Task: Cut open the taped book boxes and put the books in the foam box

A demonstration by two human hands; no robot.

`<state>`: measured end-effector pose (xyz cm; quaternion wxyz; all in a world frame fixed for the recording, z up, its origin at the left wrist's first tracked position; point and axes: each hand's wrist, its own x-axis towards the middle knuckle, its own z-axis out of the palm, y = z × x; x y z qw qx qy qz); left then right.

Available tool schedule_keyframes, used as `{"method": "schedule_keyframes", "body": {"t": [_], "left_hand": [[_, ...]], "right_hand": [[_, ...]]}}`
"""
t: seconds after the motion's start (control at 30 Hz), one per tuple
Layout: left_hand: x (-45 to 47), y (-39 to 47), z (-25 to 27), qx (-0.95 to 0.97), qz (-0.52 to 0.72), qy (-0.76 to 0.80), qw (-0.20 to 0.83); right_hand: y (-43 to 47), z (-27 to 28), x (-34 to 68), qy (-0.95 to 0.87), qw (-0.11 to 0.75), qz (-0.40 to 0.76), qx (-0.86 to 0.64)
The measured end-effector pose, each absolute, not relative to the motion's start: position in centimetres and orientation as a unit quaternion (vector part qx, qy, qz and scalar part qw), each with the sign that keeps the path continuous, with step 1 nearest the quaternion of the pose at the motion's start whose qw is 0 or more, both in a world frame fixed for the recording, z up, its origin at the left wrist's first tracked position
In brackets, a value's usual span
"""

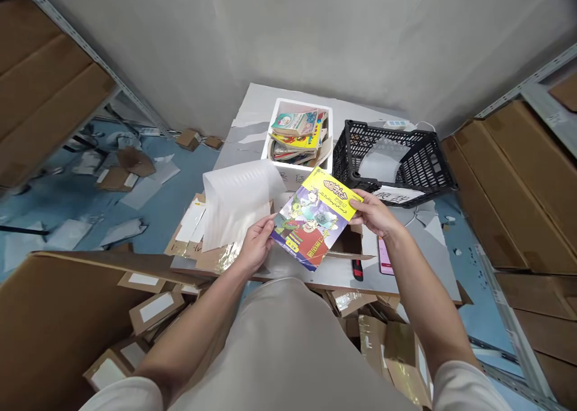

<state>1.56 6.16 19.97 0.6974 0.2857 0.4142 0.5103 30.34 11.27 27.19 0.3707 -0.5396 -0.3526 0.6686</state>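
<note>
A thin comic book with a yellow, purple and red cover is held tilted over the front of the table. My left hand pinches its lower left edge, and my right hand grips its upper right side with the thumb on the cover. Left of the book, a sheet of white foam wrap lies over opened cardboard. Behind the book stands a white foam box filled with stacked books. Part of a cardboard box shows beneath my right hand.
A black plastic crate with a white sheet inside stands at the right. A red and black box cutter and a phone lie near the table's front edge. Cardboard boxes crowd the floor, and shelves of cartons flank both sides.
</note>
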Motion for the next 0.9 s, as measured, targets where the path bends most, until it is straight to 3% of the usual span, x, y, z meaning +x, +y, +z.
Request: {"method": "schedule_keyframes", "body": {"t": [0.43,0.67,0.9], "left_hand": [[1.0,10.1,22.7,0.264,0.533,0.4,0.698],[-0.5,7.7,21.1,0.284,0.466,0.516,0.66],[-5.4,4.2,16.8,0.375,0.421,0.633,0.531]], "right_hand": [[17.8,25.8,28.0,-0.306,0.512,0.613,-0.518],[31.0,25.6,24.8,-0.232,0.632,0.569,-0.473],[42.8,25.4,22.7,-0.204,0.605,0.56,-0.529]]}}
